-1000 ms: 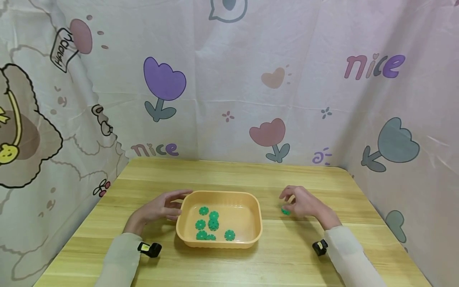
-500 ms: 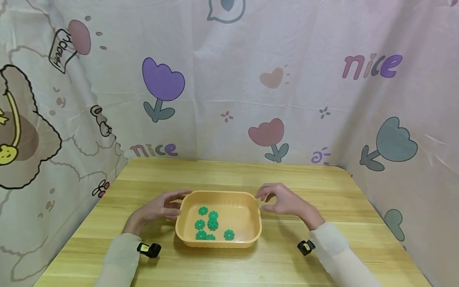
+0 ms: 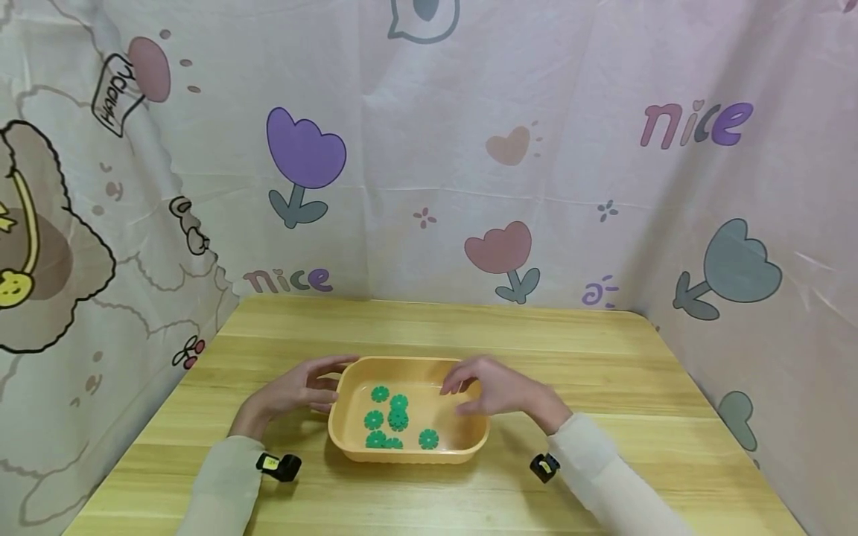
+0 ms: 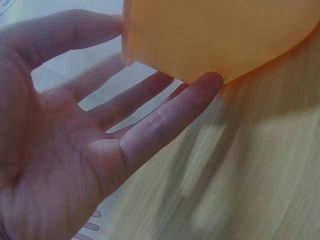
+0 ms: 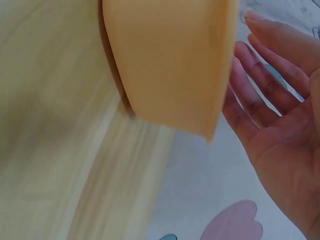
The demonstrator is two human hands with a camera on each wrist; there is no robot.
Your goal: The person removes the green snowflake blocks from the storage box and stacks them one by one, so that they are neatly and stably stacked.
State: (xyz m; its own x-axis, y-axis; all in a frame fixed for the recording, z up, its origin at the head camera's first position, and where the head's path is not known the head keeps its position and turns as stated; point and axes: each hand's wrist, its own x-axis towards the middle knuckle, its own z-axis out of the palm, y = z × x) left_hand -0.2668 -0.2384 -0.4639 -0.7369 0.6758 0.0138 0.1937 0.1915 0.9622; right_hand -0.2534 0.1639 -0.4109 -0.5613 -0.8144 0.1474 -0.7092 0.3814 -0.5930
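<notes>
A yellow-orange plastic tray [image 3: 429, 455] sits on the table. Several green snowflake discs [image 3: 429, 439] lie in it, mostly toward the left side and overlapping in places. My left hand [image 3: 298, 387] is at the tray's left end. In the left wrist view its extended fingers [image 4: 170, 115] touch the outer wall, and the thumb reaches the rim. Over the tray's right end is my right hand [image 3: 499, 387], fingers loosely bent and pointing left. The right wrist view shows its palm and spread fingers [image 5: 265, 85] behind the tray wall, with nothing visible between them.
The light wood table [image 3: 429, 327] spreads around the tray. Behind it and at both sides hangs a printed cloth [image 3: 402, 149] with flowers and lettering. A small black wrist camera [image 3: 545, 467] sits by the right cuff, another [image 3: 280, 467] by the left.
My right hand has moved left, from a green snowflake disc on the table to above the tray's right end. That disc no longer shows. The left hand stays at the tray.
</notes>
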